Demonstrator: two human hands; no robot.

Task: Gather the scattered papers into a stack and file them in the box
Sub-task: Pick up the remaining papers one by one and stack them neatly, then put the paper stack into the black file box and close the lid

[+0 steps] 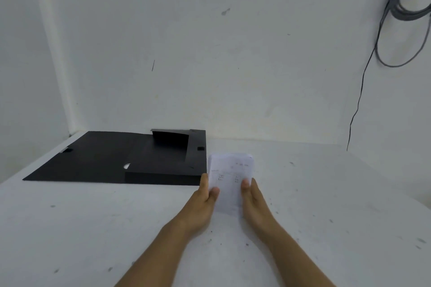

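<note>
A stack of white papers (229,177) with faint print stands tilted up off the white table, held between both hands. My left hand (203,202) grips its left edge, thumb on the front face. My right hand (254,202) grips the right edge the same way. The black file box (163,158) lies open just left of the papers, its lid flap (77,158) spread flat toward the left and a short inner flap standing up at the back. The inside of the box looks dark; I cannot tell whether anything lies in it.
The white table (93,228) is speckled with small dark marks and meets white walls at the back and left. A coil of grey cable (405,7) hangs on the wall at the upper right, with a thin black wire (356,109) trailing down to the table.
</note>
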